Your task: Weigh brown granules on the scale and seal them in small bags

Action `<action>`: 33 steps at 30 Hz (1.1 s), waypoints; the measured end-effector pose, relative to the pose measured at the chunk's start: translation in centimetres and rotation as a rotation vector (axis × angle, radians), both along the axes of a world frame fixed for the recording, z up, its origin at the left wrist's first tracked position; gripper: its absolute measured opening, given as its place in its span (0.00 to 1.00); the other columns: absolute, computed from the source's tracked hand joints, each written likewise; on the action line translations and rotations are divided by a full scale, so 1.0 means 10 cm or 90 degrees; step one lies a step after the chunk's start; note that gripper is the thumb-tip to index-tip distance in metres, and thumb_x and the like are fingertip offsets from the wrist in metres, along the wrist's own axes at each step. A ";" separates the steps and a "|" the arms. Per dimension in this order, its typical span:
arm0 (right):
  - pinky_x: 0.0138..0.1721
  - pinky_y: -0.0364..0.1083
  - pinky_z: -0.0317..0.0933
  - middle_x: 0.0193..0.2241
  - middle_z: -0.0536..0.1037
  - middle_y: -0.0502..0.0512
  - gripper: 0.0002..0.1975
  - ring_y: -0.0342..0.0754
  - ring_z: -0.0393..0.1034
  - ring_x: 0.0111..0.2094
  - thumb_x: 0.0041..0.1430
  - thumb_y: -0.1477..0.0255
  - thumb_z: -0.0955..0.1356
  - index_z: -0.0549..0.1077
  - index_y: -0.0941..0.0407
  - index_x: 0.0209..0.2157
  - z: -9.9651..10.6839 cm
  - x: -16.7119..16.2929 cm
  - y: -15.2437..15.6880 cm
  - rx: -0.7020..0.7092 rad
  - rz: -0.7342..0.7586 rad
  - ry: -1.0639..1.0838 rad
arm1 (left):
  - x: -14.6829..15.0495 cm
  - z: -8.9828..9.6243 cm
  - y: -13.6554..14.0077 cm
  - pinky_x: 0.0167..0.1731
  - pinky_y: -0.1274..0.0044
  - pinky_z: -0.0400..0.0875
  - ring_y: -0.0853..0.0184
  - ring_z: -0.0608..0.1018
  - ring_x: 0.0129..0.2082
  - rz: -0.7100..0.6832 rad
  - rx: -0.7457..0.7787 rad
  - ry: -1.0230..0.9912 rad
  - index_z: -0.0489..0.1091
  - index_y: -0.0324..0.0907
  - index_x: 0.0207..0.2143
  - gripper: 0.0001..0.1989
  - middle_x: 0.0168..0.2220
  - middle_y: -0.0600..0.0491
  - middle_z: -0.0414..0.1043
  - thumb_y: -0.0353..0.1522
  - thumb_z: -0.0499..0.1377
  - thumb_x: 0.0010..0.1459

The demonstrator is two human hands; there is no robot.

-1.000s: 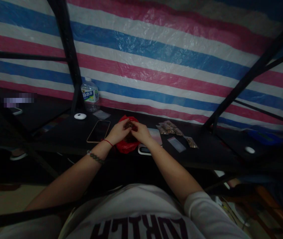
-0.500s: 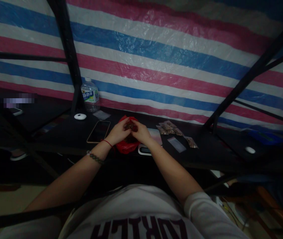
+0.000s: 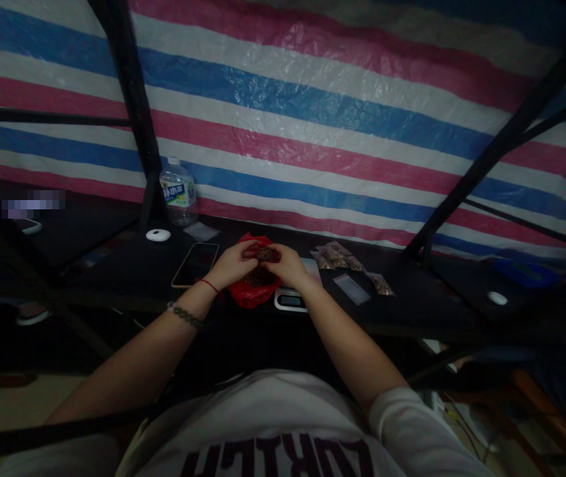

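A red plastic bag (image 3: pixel 250 296) lies crumpled and open at the front of the dark table, with small brown pieces (image 3: pixel 256 277) inside. My left hand (image 3: pixel 236 263) and my right hand (image 3: pixel 285 265) meet over it, fingers curled in from both sides. Between the fingertips shows a clump of brown pieces (image 3: pixel 264 253); I cannot tell whether a clear bag wraps it. Just right of the red bag, partly under my right wrist, is a small digital scale (image 3: pixel 290 301) with a lit display.
Right of the scale lie several small filled bags (image 3: pixel 337 255), another filled one (image 3: pixel 381 285) and a flat clear bag (image 3: pixel 352 289). To the left are a phone (image 3: pixel 196 265), a white earbud case (image 3: pixel 158 235), clear bags (image 3: pixel 201 231) and a bottle (image 3: pixel 178 192). Dark frame posts (image 3: pixel 136 99) flank the table.
My fingers have moved slightly apart, and more of the brown clump and the bag's contents shows between them. More of the scale's display is visible. The view has shifted a little.
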State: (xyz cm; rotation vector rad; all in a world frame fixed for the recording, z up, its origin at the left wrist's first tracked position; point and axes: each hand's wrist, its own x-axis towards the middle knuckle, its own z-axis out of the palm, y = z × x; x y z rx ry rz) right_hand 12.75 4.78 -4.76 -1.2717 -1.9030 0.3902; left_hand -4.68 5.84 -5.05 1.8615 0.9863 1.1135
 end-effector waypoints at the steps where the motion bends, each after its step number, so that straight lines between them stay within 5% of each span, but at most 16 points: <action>1: 0.45 0.47 0.65 0.42 0.78 0.56 0.19 0.48 0.73 0.41 0.46 0.75 0.72 0.75 0.57 0.44 0.00 0.00 0.00 -0.011 0.000 -0.006 | 0.00 0.01 0.00 0.49 0.69 0.72 0.61 0.76 0.48 -0.001 -0.004 -0.001 0.66 0.40 0.54 0.27 0.51 0.47 0.73 0.28 0.57 0.48; 11: 0.47 0.46 0.64 0.44 0.77 0.57 0.22 0.50 0.72 0.44 0.45 0.76 0.71 0.74 0.57 0.46 -0.08 -0.06 0.01 -0.038 0.027 -0.084 | -0.08 0.00 0.03 0.46 0.71 0.72 0.61 0.78 0.43 0.038 0.070 0.109 0.74 0.42 0.45 0.20 0.44 0.49 0.77 0.42 0.57 0.54; 28: 0.41 0.45 0.65 0.40 0.79 0.55 0.19 0.49 0.73 0.38 0.45 0.76 0.71 0.75 0.56 0.43 -0.08 -0.09 0.01 -0.071 0.033 -0.079 | -0.12 0.02 0.06 0.47 0.71 0.69 0.63 0.76 0.42 0.014 0.198 0.202 0.76 0.44 0.35 0.13 0.40 0.52 0.77 0.40 0.55 0.54; 33: 0.43 0.46 0.65 0.40 0.79 0.56 0.20 0.49 0.73 0.39 0.45 0.76 0.71 0.75 0.57 0.43 -0.11 -0.07 0.03 -0.067 0.032 -0.069 | -0.13 0.01 0.08 0.47 0.71 0.68 0.63 0.76 0.42 0.107 0.212 0.148 0.74 0.42 0.37 0.14 0.41 0.50 0.76 0.39 0.53 0.56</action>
